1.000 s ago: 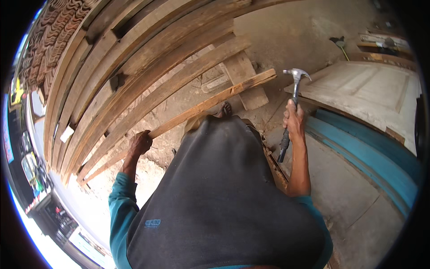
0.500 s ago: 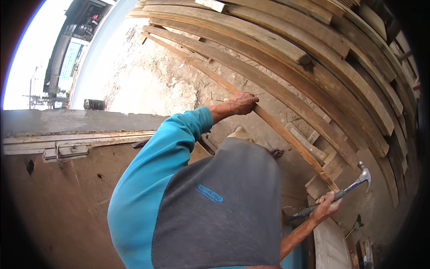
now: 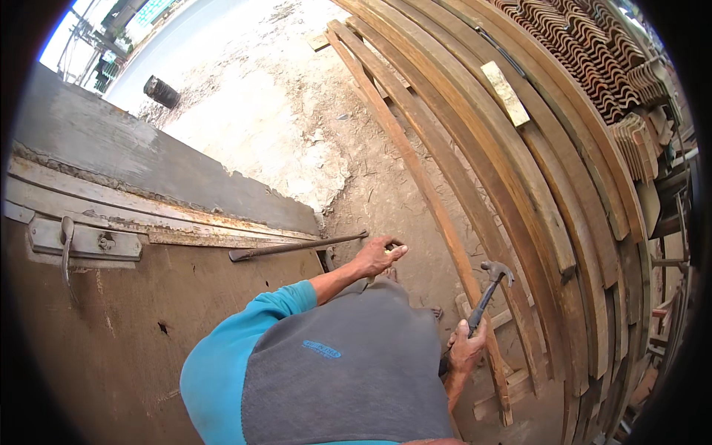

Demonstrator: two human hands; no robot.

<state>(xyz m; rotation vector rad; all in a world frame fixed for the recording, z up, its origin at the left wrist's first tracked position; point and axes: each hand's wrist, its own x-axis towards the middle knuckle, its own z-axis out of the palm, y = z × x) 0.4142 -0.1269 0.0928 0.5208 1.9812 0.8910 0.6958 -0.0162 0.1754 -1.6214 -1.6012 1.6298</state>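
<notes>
head view: the right hand (image 3: pixel 467 348) is closed round the dark handle of the hammer (image 3: pixel 483 300), near the long stick (image 3: pixel 447 230). it looks hard and stiff, and i think the metal top is the heavy bit, so low on the handle is a good place to hold. the left hand (image 3: pixel 380 256) is half curled; i can't tell if it has anything.

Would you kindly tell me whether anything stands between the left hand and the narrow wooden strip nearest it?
Nothing visible does: between the left hand and the narrow wooden strip, the picture shows dirt ground. The hammer in the right hand is lower in the picture, outside that gap.
</notes>
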